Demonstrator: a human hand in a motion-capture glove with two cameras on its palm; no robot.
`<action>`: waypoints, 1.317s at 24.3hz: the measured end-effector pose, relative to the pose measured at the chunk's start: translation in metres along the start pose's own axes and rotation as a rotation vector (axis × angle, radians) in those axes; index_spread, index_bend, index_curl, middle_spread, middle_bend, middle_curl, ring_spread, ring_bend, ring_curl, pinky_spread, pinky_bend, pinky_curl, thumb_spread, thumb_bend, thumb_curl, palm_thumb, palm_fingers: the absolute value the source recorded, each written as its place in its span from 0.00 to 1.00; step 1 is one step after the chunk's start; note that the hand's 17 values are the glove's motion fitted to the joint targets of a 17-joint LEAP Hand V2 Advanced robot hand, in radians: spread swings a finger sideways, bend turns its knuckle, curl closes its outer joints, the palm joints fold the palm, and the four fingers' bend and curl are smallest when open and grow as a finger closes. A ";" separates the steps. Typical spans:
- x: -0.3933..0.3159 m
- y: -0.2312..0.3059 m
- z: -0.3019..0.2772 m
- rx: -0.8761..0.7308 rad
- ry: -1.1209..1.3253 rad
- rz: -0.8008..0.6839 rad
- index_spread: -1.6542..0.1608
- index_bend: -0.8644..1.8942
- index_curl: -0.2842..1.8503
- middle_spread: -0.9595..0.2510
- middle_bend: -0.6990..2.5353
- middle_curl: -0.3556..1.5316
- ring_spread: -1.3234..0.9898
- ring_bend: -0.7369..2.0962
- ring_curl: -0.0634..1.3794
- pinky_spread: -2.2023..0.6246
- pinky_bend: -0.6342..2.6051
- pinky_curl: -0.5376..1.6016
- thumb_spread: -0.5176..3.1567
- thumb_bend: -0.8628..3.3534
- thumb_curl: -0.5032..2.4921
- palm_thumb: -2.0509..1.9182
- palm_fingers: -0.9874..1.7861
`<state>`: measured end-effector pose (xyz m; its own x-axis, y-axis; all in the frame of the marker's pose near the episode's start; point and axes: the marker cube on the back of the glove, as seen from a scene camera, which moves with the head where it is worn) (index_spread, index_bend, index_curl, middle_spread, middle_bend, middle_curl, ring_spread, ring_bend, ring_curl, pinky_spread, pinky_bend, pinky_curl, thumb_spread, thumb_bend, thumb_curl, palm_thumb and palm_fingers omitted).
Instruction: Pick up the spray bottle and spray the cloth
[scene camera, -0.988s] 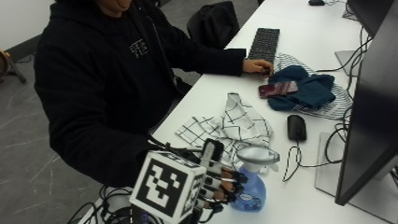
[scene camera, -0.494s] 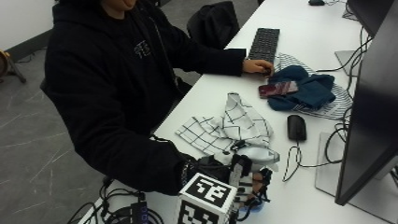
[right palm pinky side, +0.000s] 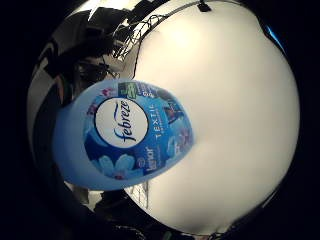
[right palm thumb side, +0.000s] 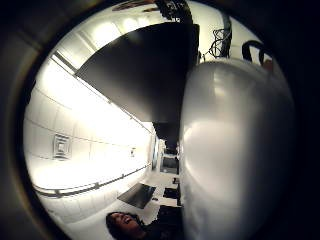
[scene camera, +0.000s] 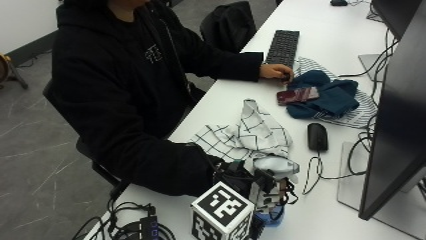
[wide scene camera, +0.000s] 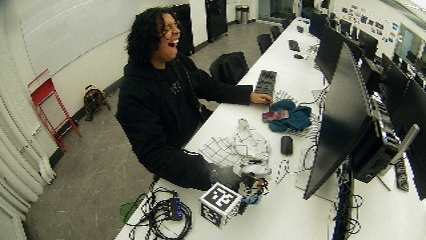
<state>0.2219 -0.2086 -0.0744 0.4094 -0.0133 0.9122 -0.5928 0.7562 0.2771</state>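
Spray bottle (right palm pinky side: 125, 135) one, in gloved right hand (scene camera: 256, 187); checked cloth (scene camera: 249, 135) one.

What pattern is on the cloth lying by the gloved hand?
The cloth is white with a thin black grid check, clearest in the outside view.

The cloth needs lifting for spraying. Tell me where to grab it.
Best bet: pinch the checked cloth at its raised peak, on the end towards the keyboard, coming from straight above. That fold stands up off the table; the rest lies flatter.
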 end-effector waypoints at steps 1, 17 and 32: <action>0.001 -0.002 0.001 0.042 -0.001 -0.009 0.74 0.38 0.29 0.61 0.34 0.41 0.47 0.45 0.31 0.72 0.29 0.40 0.34 0.21 0.31 0.74 0.86; 0.007 -0.009 0.004 0.346 0.056 -0.191 0.75 0.40 0.34 0.62 0.41 0.47 0.47 0.53 0.38 0.67 0.34 0.44 0.29 0.20 0.36 0.75 0.89; -0.045 0.040 -0.019 -0.130 0.225 -0.266 0.76 0.41 0.36 0.63 0.43 0.48 0.48 0.54 0.39 0.67 0.35 0.45 0.29 0.20 0.38 0.75 0.87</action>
<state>0.1924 -0.1655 -0.1104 0.6880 -0.0873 0.7205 -0.3584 0.8224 0.4419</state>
